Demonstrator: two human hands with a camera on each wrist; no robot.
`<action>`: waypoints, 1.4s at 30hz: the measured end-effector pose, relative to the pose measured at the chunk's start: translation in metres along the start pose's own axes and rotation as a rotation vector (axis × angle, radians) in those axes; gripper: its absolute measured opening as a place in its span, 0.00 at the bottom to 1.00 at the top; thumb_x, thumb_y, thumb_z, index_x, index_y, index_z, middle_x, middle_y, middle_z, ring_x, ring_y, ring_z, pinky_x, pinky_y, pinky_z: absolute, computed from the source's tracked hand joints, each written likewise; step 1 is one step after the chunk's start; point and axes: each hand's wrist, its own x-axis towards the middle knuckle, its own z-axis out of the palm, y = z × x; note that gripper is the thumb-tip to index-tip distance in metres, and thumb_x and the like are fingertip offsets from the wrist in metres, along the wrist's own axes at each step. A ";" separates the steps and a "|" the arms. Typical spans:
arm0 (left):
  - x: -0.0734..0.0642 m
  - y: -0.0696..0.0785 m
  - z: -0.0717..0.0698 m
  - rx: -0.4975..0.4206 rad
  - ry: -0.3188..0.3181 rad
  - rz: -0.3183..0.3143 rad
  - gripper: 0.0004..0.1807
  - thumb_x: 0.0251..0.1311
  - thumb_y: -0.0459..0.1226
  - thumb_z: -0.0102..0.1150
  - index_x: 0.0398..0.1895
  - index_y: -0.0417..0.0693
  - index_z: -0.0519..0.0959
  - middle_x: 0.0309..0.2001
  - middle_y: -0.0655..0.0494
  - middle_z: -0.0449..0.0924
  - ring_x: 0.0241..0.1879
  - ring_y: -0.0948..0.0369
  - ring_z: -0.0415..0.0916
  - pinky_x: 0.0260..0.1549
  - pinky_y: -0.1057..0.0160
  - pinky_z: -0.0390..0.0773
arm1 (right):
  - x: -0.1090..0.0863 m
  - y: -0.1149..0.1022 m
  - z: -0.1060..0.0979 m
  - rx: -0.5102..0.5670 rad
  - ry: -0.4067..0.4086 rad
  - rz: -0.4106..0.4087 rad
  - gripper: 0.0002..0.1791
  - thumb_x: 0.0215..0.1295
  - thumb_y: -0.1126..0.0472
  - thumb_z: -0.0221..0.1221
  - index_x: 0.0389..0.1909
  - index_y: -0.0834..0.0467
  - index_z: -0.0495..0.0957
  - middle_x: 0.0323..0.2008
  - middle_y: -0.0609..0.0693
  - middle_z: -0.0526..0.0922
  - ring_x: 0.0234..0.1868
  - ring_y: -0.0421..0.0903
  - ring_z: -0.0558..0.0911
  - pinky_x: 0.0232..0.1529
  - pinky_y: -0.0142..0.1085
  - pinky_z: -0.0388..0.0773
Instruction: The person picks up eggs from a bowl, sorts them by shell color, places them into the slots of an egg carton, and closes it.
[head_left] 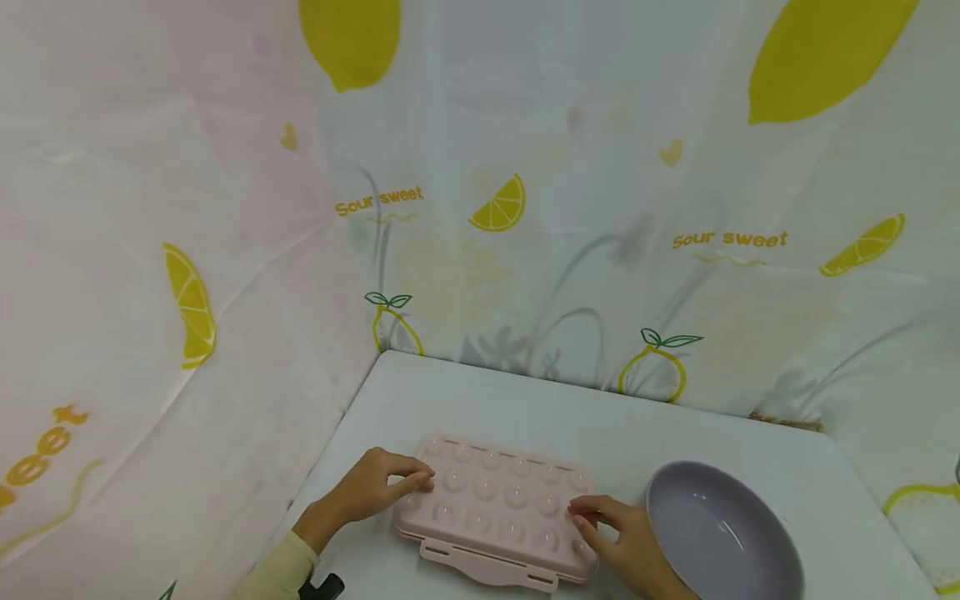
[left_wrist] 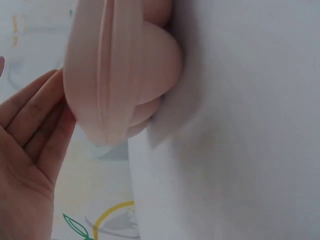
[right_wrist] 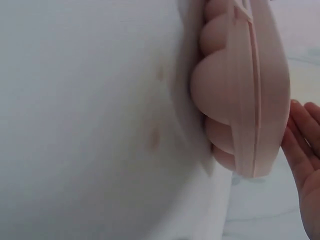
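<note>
A pink plastic egg box [head_left: 495, 500] with rows of domes on its lid lies on the white table, its lid down on the base. The latch flap [head_left: 487, 568] with slots sticks out along its near side. At the left end, my left hand [head_left: 382, 483] touches the lid's edge with fingertips; in the left wrist view its fingers [left_wrist: 37, 112] look fairly straight against the lid. My right hand [head_left: 618, 537] touches the right end likewise, its fingers [right_wrist: 299, 150] extended along the lid in the right wrist view. Rounded egg cups [right_wrist: 212, 87] bulge below the box's rim.
A grey-purple oval bowl [head_left: 720, 533] stands right of the egg box, close beside the right hand. A black object [head_left: 324, 587] shows near the left wrist. Lemon-printed sheets [head_left: 525, 283] rise behind and at the sides of the white table [head_left: 480, 379].
</note>
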 end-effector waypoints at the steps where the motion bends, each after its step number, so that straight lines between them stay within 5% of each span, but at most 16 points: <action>1: -0.003 -0.001 0.002 0.014 0.017 0.019 0.11 0.69 0.39 0.56 0.44 0.48 0.86 0.36 0.73 0.85 0.40 0.69 0.83 0.40 0.64 0.85 | -0.001 0.001 0.002 -0.051 0.008 -0.059 0.12 0.57 0.67 0.68 0.43 0.56 0.83 0.38 0.44 0.86 0.38 0.39 0.84 0.42 0.24 0.82; 5: -0.013 -0.007 0.008 0.073 0.084 0.152 0.09 0.65 0.35 0.60 0.45 0.46 0.85 0.39 0.68 0.86 0.40 0.69 0.83 0.41 0.70 0.84 | -0.004 0.009 0.008 -0.231 0.019 -0.318 0.15 0.56 0.60 0.69 0.44 0.57 0.82 0.40 0.44 0.82 0.40 0.39 0.81 0.45 0.21 0.77; 8: -0.016 -0.009 0.010 0.105 0.101 0.226 0.10 0.63 0.34 0.61 0.47 0.44 0.84 0.42 0.62 0.86 0.41 0.68 0.83 0.44 0.71 0.82 | -0.006 0.008 0.009 -0.275 -0.001 -0.374 0.16 0.61 0.53 0.66 0.45 0.59 0.81 0.42 0.47 0.81 0.43 0.41 0.79 0.48 0.22 0.75; 17: -0.013 -0.001 0.021 0.297 0.114 0.338 0.12 0.58 0.44 0.67 0.44 0.51 0.87 0.45 0.57 0.85 0.47 0.61 0.83 0.47 0.65 0.83 | -0.010 -0.004 0.020 -0.383 0.002 -0.287 0.30 0.48 0.44 0.74 0.48 0.58 0.82 0.46 0.45 0.80 0.48 0.41 0.77 0.57 0.20 0.69; 26: -0.006 0.010 0.044 0.358 0.028 0.470 0.35 0.52 0.58 0.68 0.57 0.45 0.80 0.58 0.57 0.79 0.59 0.54 0.75 0.56 0.44 0.76 | -0.010 -0.011 0.038 -0.477 -0.030 -0.204 0.54 0.33 0.33 0.76 0.59 0.64 0.76 0.58 0.52 0.76 0.56 0.45 0.76 0.64 0.18 0.61; 35: -0.009 0.006 0.048 0.348 0.046 0.506 0.43 0.42 0.56 0.74 0.60 0.42 0.78 0.59 0.54 0.78 0.60 0.52 0.74 0.56 0.41 0.75 | -0.011 -0.009 0.043 -0.589 -0.036 -0.231 0.55 0.30 0.32 0.76 0.58 0.64 0.76 0.58 0.53 0.76 0.57 0.46 0.75 0.64 0.20 0.62; 42: -0.008 0.006 0.054 0.352 0.055 0.548 0.38 0.43 0.53 0.76 0.57 0.42 0.80 0.57 0.53 0.79 0.58 0.49 0.75 0.55 0.46 0.77 | -0.012 -0.010 0.042 -0.653 -0.033 -0.246 0.52 0.32 0.31 0.74 0.55 0.64 0.79 0.56 0.52 0.78 0.57 0.45 0.77 0.58 0.28 0.75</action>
